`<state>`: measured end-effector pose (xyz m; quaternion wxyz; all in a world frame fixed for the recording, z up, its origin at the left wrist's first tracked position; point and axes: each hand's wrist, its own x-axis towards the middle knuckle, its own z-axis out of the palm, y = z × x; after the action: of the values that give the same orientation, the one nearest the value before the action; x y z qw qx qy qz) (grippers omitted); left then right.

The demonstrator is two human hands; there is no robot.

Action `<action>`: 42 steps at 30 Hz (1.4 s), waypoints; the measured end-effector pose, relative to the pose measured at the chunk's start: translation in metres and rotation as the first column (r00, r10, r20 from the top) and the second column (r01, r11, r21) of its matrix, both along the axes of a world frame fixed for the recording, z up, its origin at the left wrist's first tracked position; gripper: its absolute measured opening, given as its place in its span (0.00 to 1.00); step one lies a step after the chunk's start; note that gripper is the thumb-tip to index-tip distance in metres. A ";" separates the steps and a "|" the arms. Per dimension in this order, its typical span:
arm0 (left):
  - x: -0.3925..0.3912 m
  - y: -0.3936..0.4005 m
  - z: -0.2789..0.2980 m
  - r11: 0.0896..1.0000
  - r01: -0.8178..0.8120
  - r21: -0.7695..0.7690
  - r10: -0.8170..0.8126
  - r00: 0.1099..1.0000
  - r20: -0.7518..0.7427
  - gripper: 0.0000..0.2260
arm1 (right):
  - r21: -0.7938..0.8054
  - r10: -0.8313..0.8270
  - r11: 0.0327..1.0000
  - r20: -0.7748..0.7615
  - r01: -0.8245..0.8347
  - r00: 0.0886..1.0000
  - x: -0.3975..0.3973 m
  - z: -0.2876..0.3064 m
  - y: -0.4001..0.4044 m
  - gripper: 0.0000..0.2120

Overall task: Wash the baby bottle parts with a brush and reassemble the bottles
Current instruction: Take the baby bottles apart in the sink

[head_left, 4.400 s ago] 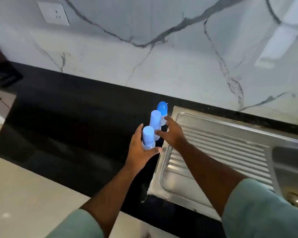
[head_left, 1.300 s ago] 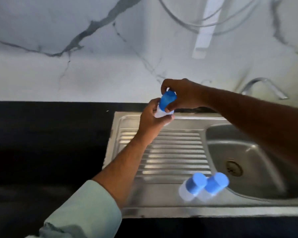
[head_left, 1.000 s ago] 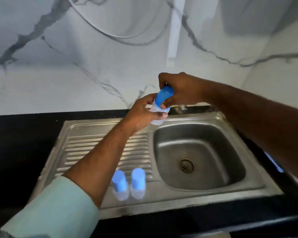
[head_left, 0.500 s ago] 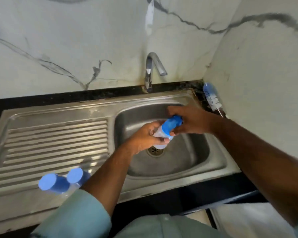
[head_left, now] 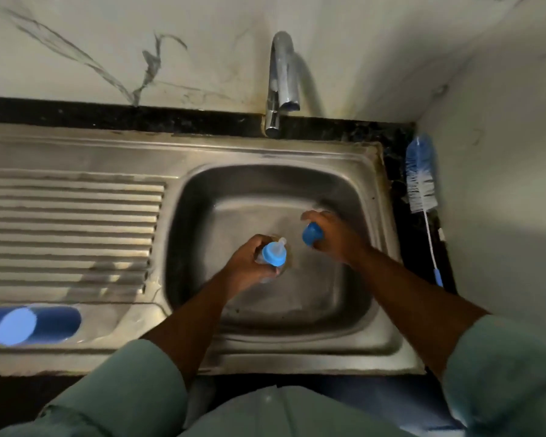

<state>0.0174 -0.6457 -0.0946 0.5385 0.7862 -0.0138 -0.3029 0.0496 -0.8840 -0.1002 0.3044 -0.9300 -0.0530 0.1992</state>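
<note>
Evidently uncapping over the sink basin: left hand grips bottle; right hand grips cap.

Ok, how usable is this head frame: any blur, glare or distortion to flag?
Head view: dim overall, with sleeves and lower edge in shadow; the capped bottles at the left edge are smeared by motion blur; the right hand is slightly soft, while the left hand and its bottle read clearly; wide-angle bending curves the sink rim; the drainboard ridges catch mild glare.
</note>
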 end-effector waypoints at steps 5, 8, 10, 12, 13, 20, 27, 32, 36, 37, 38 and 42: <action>0.002 -0.017 -0.023 0.996 -0.092 -0.002 0.092 0.993 0.079 0.25 | -0.224 -0.049 0.974 -0.126 0.020 0.991 0.023 -0.062 -0.003 0.26; 0.007 -0.021 -0.027 0.988 -0.154 -0.010 0.154 0.983 0.099 0.25 | -0.322 -0.050 0.946 -0.099 0.015 0.994 0.032 -0.076 -0.005 0.25; 0.010 -0.020 -0.028 0.988 -0.157 -0.007 0.157 0.979 0.134 0.24 | -0.345 -0.084 0.937 -0.075 0.053 0.994 0.037 -0.068 -0.004 0.26; 0.010 -0.019 -0.027 0.985 -0.173 0.006 0.170 0.973 0.159 0.24 | -0.164 -0.228 0.959 0.036 0.231 0.973 0.038 -0.046 0.005 0.22; 0.008 -0.017 -0.025 0.981 -0.192 0.008 0.188 0.968 0.168 0.24 | -0.001 -0.339 0.941 0.058 0.339 0.939 0.035 -0.027 0.014 0.15; -0.017 -0.010 0.009 0.970 -0.194 0.145 0.145 0.944 0.295 0.32 | 0.206 -0.308 0.900 -0.323 0.385 0.895 -0.028 0.075 0.079 0.16; -0.025 0.012 0.031 0.972 -0.008 0.236 -0.070 0.945 0.320 0.22 | 0.212 -0.107 0.970 -0.084 0.123 0.991 -0.050 0.092 0.087 0.06; -0.020 0.043 0.036 0.949 0.280 0.142 -0.291 0.955 0.057 0.23 | -0.087 0.435 0.895 -0.039 -0.437 0.900 -0.055 0.097 0.084 0.17; -0.012 0.048 0.043 0.914 0.398 0.078 -0.392 0.917 -0.076 0.32 | -0.115 0.599 0.800 0.075 -0.589 0.798 -0.059 0.084 0.090 0.22; -0.013 0.048 0.043 0.922 0.382 0.070 -0.375 0.922 -0.095 0.33 | -0.128 0.596 0.801 0.073 -0.585 0.800 -0.059 0.079 0.095 0.22; -0.016 0.048 0.040 0.930 0.349 0.111 -0.343 0.937 -0.069 0.33 | -0.143 0.586 0.807 0.069 -0.573 0.808 -0.059 0.074 0.102 0.22; -0.022 0.050 0.026 0.874 0.236 0.425 -0.307 0.946 0.105 0.30 | -0.182 0.564 0.813 0.015 -0.552 0.826 -0.057 0.054 0.118 0.21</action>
<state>-0.0049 -0.5955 -0.0685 0.3118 0.8938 -0.1066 -0.3041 -0.0075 -0.7662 -0.0460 0.1503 -0.9021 -0.3167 0.2515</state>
